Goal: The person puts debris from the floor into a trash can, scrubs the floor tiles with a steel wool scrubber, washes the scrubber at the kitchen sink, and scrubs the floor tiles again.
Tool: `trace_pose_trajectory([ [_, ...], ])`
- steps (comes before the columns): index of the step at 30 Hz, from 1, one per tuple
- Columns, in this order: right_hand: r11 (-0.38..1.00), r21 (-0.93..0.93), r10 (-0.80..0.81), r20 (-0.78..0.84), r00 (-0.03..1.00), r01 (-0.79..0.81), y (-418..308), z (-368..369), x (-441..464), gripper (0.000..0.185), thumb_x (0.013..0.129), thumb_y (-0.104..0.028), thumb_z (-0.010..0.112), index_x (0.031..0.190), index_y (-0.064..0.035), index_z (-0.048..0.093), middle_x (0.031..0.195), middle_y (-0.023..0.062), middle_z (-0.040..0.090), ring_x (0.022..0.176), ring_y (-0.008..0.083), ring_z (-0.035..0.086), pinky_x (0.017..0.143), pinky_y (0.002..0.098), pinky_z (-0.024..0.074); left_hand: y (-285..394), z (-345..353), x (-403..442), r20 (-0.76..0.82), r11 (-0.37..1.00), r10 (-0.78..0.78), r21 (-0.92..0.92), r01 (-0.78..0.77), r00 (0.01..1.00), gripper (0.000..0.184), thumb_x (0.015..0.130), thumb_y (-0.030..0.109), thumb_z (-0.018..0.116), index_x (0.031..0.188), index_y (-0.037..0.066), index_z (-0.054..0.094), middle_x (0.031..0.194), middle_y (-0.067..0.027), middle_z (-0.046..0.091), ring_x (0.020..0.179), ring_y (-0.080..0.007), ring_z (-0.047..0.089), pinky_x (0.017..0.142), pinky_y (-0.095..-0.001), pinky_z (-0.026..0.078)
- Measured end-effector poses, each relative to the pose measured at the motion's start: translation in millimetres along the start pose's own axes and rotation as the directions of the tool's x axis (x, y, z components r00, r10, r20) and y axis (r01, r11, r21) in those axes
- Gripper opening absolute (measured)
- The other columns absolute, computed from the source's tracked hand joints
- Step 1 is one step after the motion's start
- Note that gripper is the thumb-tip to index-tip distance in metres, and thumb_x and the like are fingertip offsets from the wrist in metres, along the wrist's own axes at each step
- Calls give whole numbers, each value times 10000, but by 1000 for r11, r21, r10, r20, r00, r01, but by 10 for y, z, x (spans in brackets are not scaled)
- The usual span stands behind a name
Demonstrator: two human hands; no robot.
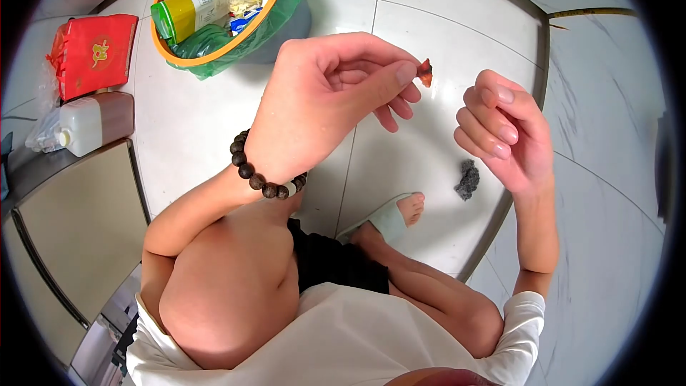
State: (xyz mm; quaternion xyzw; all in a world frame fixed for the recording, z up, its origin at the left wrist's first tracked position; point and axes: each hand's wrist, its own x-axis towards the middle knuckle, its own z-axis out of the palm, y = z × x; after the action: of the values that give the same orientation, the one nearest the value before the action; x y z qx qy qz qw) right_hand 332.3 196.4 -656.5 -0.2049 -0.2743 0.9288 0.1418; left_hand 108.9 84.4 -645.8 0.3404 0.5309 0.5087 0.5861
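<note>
My left hand (336, 93), wearing a dark beaded bracelet (255, 181), is raised in the middle of the view. Between its thumb and index finger it pinches a small reddish-orange scrap (426, 73) with dark edges; its exact kind is unclear. To the right, apart from the scrap, my right hand (504, 125) is held up with its fingers curled in, and nothing shows in them. A faint orange mark is on one of its fingertips. Below and left of the right hand, a dark grey steel-wool scrubber (467, 179) lies on the tiled floor.
A trash bin with an orange rim (158, 39) and green liner stands at the upper left, holding wrappers and food scraps. Beside it are a red bag (98, 55) and a plastic jug (98, 123). My slippered foot (391, 220) rests on the floor (421, 28); marbled walls (600, 114) stand right.
</note>
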Motion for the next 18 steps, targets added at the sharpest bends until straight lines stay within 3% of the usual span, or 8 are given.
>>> trace_pose_trajectory([
  [11,1000,-23,1,18,1000,-1,23,14,21,221,1047,-156,438,949,-14,577,596,-57,422,512,62,380,513,246,294,14,-33,-64,-4,1000,22,-14,-22,1000,172,1002,79,634,1100,-51,690,949,-116,733,809,-156,717,666,-269,584],
  [18,999,-50,3,-10,1000,-3,51,-31,61,213,1038,-155,443,964,-16,586,612,-53,418,540,66,373,527,242,305,43,-7,-125,-16,984,101,148,-97,995,140,974,60,670,1066,-43,693,951,-97,735,809,-125,702,673,-243,561],
])
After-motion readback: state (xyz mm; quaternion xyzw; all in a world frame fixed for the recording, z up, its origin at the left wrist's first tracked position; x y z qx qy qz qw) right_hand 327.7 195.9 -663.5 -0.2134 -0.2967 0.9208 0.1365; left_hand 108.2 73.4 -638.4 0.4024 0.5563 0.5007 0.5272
